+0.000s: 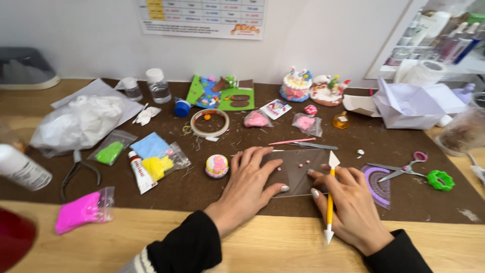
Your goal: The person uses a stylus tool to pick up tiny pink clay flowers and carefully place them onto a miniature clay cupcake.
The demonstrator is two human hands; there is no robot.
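Hands pinning a clear sheet on the brown mat

Left hand [247, 184] lies flat on the clear sheet [298, 169], fingers spread wide and pressed down, holding nothing; I read that as pinning the sheet so it does not slide on the mat [212, 189]. My right hand [348, 207] rests at the sheet's right edge with its fingers closed around a yellow tool [330, 202], white tips at both ends, the broad tip pointing away from me toward the sheet's far corner. A few tiny pink bits [302, 164] sit on the sheet just beyond the tool's tip; whether they are clay or beads I cannot tell at this size. The sheet lies at the near edge of the mat, between both hands, close to me. A small pink-and-yellow ball [217, 166] sits just left of my left hand. A purple protractor [378, 184] lies just right of my right hand, with scissors [404, 169] beyond it. A pink stick [292, 142] lies behind the sheet.
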